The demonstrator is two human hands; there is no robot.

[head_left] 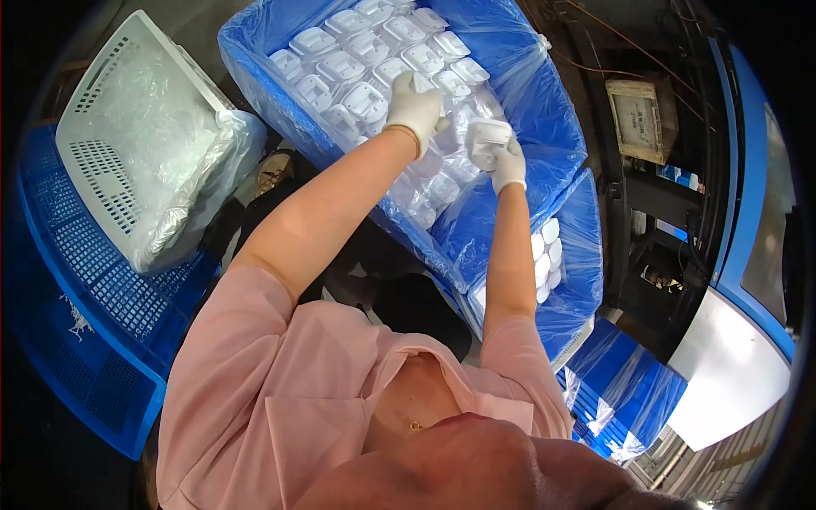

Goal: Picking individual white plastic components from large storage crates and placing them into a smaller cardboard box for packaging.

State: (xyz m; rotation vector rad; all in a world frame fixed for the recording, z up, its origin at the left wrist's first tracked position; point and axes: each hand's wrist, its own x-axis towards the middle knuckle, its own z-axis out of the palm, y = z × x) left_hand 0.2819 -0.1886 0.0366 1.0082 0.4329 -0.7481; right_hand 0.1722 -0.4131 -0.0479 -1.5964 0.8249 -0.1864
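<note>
Both my hands wear white gloves and reach over a big blue crate lined with clear plastic film (476,225). Rows of clear plastic containers with white tops (365,100) fill its far part. My left hand (414,112) is over these rows, its fingers curled down among them; what they grip, if anything, is hidden. To its right, my right hand (510,165) pinches a clear plastic container (488,139) with a whitish top, lifted above the crate. Between and below my hands lie more clear containers (433,189), blurred under the film.
A white perforated basket (100,140) lined with film leans at the left, over blue mesh crates (110,263). Nearer right, another film-lined blue crate (582,246) holds white rounded pieces (548,255). Beyond are a wooden box (639,121) and a blue-framed machine (752,170).
</note>
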